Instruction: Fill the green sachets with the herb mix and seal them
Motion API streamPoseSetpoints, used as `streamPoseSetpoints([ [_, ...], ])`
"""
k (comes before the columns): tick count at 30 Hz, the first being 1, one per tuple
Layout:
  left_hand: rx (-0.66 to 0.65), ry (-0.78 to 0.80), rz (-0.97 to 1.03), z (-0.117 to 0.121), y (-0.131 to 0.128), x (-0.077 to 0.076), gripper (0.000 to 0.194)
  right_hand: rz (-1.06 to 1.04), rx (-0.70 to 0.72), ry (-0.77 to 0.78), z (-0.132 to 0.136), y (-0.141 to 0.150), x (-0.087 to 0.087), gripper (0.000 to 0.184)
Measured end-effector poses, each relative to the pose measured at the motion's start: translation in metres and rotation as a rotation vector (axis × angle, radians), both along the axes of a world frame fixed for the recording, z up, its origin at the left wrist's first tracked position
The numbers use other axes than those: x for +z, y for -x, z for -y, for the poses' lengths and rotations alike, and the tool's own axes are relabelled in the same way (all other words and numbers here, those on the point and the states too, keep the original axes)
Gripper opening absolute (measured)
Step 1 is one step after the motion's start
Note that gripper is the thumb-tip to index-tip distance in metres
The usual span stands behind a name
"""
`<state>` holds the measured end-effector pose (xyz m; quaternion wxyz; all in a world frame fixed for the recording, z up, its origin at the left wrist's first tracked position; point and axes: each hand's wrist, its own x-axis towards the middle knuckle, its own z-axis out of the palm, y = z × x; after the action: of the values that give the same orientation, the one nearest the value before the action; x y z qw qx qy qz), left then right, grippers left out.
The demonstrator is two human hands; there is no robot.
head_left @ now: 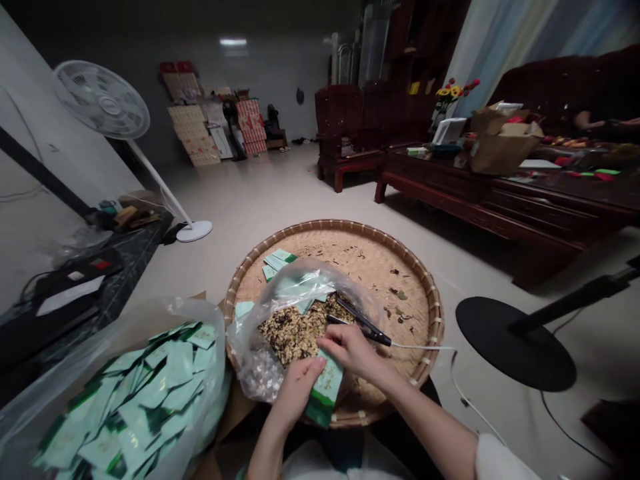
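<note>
My left hand [295, 390] is closed round a small green and white packet [326, 391], held upright over the near rim of a round woven tray [400, 267]. My right hand [353, 348] pinches the packet's top edge and also grips black tongs [363, 321] that point up and left. A clear plastic bag [260, 360] lies open on the tray with a heap of dried loose leaf [295, 330] inside it. A few flat green packets [280, 261] lie on the tray behind the bag.
A large plastic-lined box of green packets [145, 400] sits at my left. A black round stand base [515, 343] and a white cable [460, 390] lie right. A white fan [103, 100], a dark wooden table [500, 200] and stacked boxes [215, 130] stand further back. Another person's arm [597, 123] shows far right.
</note>
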<state>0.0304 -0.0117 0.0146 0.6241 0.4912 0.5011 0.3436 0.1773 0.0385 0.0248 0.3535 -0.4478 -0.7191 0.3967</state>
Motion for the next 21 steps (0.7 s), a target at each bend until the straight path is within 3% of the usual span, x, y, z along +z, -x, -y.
streamPoseSetpoints([
  [2,0.078,0.052,0.079,0.001,0.006,0.002,0.047,-0.110,0.043,0.184,-0.004,-0.004,-0.002,0.040],
  [4,0.340,0.051,0.232,0.000,0.017,0.010,0.042,-0.245,0.058,0.386,-0.008,-0.011,-0.004,0.046],
  [5,0.570,0.002,0.337,-0.001,0.024,0.016,0.042,-0.301,0.045,0.458,-0.009,-0.015,-0.006,0.050],
  [7,0.950,-0.173,0.548,-0.003,0.036,0.031,0.049,-0.330,-0.001,0.517,-0.012,-0.022,-0.012,0.053],
  [9,1.087,-0.323,0.687,-0.004,0.042,0.044,0.067,-0.224,-0.039,0.442,-0.017,-0.026,-0.019,0.045],
  [11,0.991,-0.324,0.706,-0.003,0.038,0.048,0.070,-0.005,-0.091,0.238,-0.027,-0.026,-0.023,0.030],
  [13,0.865,-0.273,0.648,-0.004,0.029,0.042,0.063,0.219,-0.176,0.000,-0.044,-0.021,-0.025,0.021],
  [17,0.534,-0.156,0.289,-0.030,0.020,0.021,0.050,0.304,-0.261,-0.043,-0.084,-0.004,-0.023,0.029],
  [19,0.529,-0.232,0.198,-0.054,0.025,0.022,0.047,0.310,-0.293,-0.041,-0.098,0.004,-0.023,0.031],
  [21,0.502,-0.321,0.196,-0.079,0.034,0.033,0.047,0.297,-0.324,-0.032,-0.105,0.008,-0.024,0.031],
])
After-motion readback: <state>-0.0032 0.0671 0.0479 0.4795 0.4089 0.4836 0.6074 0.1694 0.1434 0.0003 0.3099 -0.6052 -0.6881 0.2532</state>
